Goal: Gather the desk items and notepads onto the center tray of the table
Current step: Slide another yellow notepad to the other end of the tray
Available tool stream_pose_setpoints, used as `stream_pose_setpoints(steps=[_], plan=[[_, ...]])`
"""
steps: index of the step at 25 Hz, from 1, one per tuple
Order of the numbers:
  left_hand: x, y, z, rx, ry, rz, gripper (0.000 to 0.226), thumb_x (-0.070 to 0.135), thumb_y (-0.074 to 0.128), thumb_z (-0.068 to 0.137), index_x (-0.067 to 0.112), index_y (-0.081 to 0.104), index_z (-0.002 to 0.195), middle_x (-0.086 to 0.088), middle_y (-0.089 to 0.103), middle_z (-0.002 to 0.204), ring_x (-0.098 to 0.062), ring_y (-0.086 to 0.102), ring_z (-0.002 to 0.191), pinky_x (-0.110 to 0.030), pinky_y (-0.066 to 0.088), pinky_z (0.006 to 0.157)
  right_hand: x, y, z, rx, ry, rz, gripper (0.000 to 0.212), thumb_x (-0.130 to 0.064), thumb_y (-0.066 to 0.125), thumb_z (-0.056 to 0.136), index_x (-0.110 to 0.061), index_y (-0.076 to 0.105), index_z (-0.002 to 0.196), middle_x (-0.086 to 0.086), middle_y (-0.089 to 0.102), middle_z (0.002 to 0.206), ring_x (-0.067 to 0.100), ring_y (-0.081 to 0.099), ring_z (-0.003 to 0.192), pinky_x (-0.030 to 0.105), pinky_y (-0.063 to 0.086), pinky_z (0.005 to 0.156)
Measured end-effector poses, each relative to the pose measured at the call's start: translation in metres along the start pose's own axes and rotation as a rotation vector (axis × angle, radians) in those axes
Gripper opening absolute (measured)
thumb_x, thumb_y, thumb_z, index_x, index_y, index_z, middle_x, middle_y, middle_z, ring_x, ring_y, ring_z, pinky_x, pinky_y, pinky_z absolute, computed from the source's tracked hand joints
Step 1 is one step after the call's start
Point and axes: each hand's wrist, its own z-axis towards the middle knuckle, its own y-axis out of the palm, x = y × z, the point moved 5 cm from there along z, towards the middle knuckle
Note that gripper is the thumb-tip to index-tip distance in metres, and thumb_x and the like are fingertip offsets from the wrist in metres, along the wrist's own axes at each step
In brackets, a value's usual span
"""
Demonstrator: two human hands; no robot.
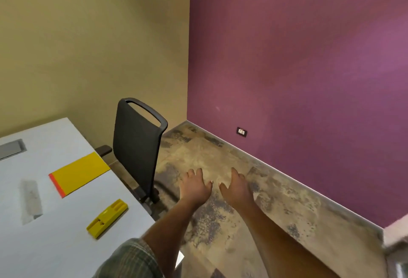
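Here, at the far left, a grey recessed panel (12, 148) sits in the white table (55, 246). Nearer lie a pale blurred strip (31, 200), a yellow notepad (79, 174) with a red edge, and a yellow desk item (107, 218). Right of the table stands a dark chair (136, 145). Past it, over the floor, the left hand (195, 186) and right hand (236, 187) hover side by side, fingers loosely spread, holding nothing.

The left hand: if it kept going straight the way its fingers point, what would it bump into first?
Probably nothing close. The left hand is held out over the floor, beside the table, fingers aimed toward the corner where the walls meet. The chair stands off to its left. Depth is hard to judge.
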Motion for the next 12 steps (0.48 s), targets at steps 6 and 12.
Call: stream_pose_setpoints(steps=[6, 12], plan=[[0.008, 0.008, 0.106, 0.04, -0.08, -0.055, 0.063, 0.059, 0.042, 0.096, 0.016, 0.041, 0.142, -0.013, 0.047, 0.141, -0.034, 0.043, 0.13, -0.048, 0.035, 0.104, -0.019, 0.004, 0.117, -0.048, -0.081, -0.058, 0.075, -0.048, 0.058, 0.091, -0.02, 0.026, 0.154, 0.009, 0.042, 0.15, 0.032, 0.044, 0.134, 0.045, 0.043, 0.105], [0.004, 0.004, 0.232, 0.036, -0.126, -0.094, 0.06, 0.059, 0.041, 0.096, 0.016, 0.043, 0.138, -0.013, 0.048, 0.138, -0.034, 0.044, 0.127, -0.047, 0.035, 0.102, -0.058, 0.008, 0.249, -0.095, -0.11, -0.11, 0.074, -0.047, 0.057, 0.092, -0.022, 0.025, 0.154, 0.009, 0.041, 0.152, 0.032, 0.043, 0.135, 0.045, 0.041, 0.107]])
